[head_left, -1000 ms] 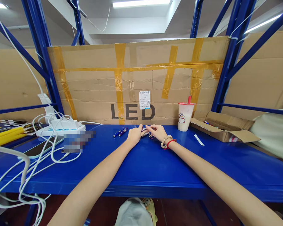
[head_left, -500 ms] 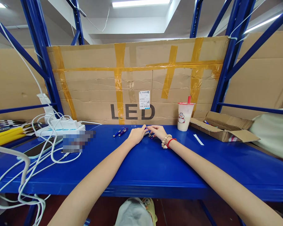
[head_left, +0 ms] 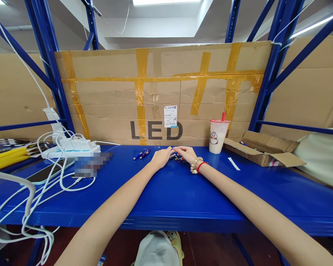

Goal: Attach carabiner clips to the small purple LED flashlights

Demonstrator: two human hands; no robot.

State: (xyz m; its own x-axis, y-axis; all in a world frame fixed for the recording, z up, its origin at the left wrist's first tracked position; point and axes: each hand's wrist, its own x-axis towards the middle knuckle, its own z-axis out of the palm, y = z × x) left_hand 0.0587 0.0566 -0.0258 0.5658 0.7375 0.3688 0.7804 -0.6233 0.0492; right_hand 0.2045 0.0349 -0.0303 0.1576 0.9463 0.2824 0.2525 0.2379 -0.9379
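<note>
Fingertips together, my left hand (head_left: 161, 158) and my right hand (head_left: 185, 153) meet over the middle of the blue shelf top (head_left: 166, 192). Both are closed in a pinch around a small blue pen-like piece, mostly hidden by the fingers. A pale, thin rod shows just below the fingertips; I cannot tell whether it is held or lies on the shelf. Under my right hand lie small dark-blue pieces (head_left: 179, 159), partly covered by it. To the left of my left hand, blue pens (head_left: 141, 154) lie close together on the shelf.
A lidded drink cup (head_left: 218, 137) with a red straw stands at right, near a white strip (head_left: 234, 163) and an open cardboard box (head_left: 263, 149). At left are a power strip (head_left: 72, 149), tangled white cables (head_left: 30, 207) and a phone (head_left: 48, 173). A large cardboard sheet (head_left: 113, 107) closes the back.
The view has shifted very slightly. My fingers have moved a little at the pinch; both hands stay in the same place.
</note>
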